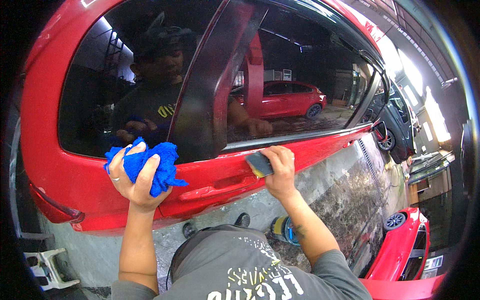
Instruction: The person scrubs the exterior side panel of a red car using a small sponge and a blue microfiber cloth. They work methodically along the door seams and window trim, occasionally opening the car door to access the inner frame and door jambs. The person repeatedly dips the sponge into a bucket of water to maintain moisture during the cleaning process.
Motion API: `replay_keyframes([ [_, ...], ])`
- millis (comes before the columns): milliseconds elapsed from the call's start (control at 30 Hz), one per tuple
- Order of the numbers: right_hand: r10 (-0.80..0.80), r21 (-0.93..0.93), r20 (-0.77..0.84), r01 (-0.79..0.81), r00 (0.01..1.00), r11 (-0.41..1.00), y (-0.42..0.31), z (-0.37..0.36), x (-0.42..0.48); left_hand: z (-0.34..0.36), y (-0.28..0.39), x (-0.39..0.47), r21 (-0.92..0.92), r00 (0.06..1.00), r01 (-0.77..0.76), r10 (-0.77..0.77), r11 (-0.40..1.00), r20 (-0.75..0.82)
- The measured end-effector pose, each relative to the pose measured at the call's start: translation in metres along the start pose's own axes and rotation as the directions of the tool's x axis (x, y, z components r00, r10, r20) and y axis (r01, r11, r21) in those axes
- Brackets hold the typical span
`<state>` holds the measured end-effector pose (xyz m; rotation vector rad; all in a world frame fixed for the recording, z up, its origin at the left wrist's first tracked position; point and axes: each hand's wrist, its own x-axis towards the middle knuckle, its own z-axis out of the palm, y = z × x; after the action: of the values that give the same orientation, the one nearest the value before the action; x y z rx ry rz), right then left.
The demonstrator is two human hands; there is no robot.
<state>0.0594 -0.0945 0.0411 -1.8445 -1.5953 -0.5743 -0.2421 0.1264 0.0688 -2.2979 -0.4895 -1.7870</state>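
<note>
My left hand [137,180] grips a bunched blue microfiber cloth [157,165] in front of the lower edge of the rear side window [150,93] of a red car. In my right hand [279,168] is a dark block-shaped pad [259,164] with a yellow underside. The pad is at the red rear door [198,174], just below the window trim and above the door handle [228,182]. Whether it touches the paint is hard to tell. The dark glass mirrors a person, both hands and another red car.
A blue and yellow bucket [287,229] stands on the wet concrete floor [330,198] near my feet. A white plastic stool [52,268] is at the lower left. Another red car [403,243] is at the lower right, and a dark car [399,112] stands farther off.
</note>
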Motion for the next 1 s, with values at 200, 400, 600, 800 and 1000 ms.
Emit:
replay_keyframes([
  [200, -0.031, 0.058, 0.035, 0.029, 0.999, 0.998, -0.071, 0.031, 0.019, 0.003, 0.0, -0.002, -0.025, 0.999, 0.017, -0.018, 1.0, -0.032],
  [400, 0.024, -0.098, -0.009, -0.024, 1.0, 0.995, -0.022, 0.004, 0.01, 0.001, -0.002, -0.002, -0.041, 1.0, 0.009, -0.01, 0.999, -0.021],
  [600, -0.057, -0.002, 0.032, 0.057, 0.998, 0.998, -0.082, 0.031, 0.017, -0.001, -0.003, -0.003, 0.014, 1.0, -0.008, 0.008, 1.0, -0.004],
  [800, 0.045, -0.149, -0.051, -0.053, 0.998, 0.987, 0.017, 0.003, -0.017, -0.003, -0.002, -0.001, 0.008, 0.999, -0.037, 0.037, 0.999, 0.029],
  [1000, 0.076, -0.077, -0.034, -0.078, 0.997, 0.994, -0.038, 0.026, -0.007, 0.001, 0.0, -0.002, 0.0, 0.999, -0.039, 0.039, 0.999, 0.03],
])
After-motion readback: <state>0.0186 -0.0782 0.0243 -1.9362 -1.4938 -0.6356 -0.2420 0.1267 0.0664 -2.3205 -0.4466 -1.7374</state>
